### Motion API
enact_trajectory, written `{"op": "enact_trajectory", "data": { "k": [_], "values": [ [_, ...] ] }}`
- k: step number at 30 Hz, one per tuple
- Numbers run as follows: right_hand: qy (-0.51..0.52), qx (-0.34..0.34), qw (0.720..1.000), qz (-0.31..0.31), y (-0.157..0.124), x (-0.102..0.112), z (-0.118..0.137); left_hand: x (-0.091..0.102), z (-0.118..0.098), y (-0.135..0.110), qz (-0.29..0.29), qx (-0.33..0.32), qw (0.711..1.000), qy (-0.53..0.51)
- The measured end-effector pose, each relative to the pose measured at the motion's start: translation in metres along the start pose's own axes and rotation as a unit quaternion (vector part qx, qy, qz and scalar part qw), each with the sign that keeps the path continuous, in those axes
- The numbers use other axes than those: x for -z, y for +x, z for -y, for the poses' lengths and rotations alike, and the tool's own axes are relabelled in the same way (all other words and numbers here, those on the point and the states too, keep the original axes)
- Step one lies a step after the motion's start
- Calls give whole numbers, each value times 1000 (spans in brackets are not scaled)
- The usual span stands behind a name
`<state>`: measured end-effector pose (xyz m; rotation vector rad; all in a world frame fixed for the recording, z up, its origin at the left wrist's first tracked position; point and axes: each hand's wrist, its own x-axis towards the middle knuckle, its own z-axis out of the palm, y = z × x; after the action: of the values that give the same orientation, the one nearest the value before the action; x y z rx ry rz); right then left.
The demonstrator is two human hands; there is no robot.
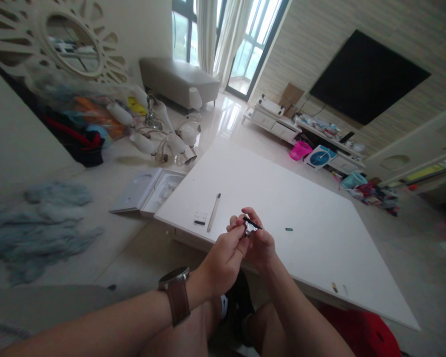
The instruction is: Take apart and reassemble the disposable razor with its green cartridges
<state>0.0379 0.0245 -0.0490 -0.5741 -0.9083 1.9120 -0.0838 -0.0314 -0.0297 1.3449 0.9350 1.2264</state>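
Note:
My two hands meet over the near edge of a low white table (275, 198). Between the fingertips sits a small black and silver part (250, 226), too small to identify. My left hand (223, 258), with a brown-strapped watch on its wrist, pinches the part from the left. My right hand (260, 238) curls around it from the right. On the table lie a beige stick-like tool (213, 212), a small black and white card (200, 218) and a tiny dark green piece (289, 229).
An open white box (148, 191) lies on the floor left of the table. A glass chandelier (163, 131) rests behind it, a grey rug (37, 228) at far left. A bench, a TV cabinet (282, 126) and a pink basket (300, 149) stand farther back.

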Motion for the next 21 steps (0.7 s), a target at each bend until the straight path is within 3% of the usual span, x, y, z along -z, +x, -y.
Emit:
{"op": "enact_trajectory", "data": {
  "k": [7,13,21],
  "values": [
    [34,-5,999,6,-1,3,-2,-1,-2,2,0,18,1000,-9],
    [36,11,999,-17,0,6,-1,1,-2,2,9,74,991,-111],
    [56,-9,998,27,-2,3,1,-4,-3,2,-39,121,972,-196]
  ]
}}
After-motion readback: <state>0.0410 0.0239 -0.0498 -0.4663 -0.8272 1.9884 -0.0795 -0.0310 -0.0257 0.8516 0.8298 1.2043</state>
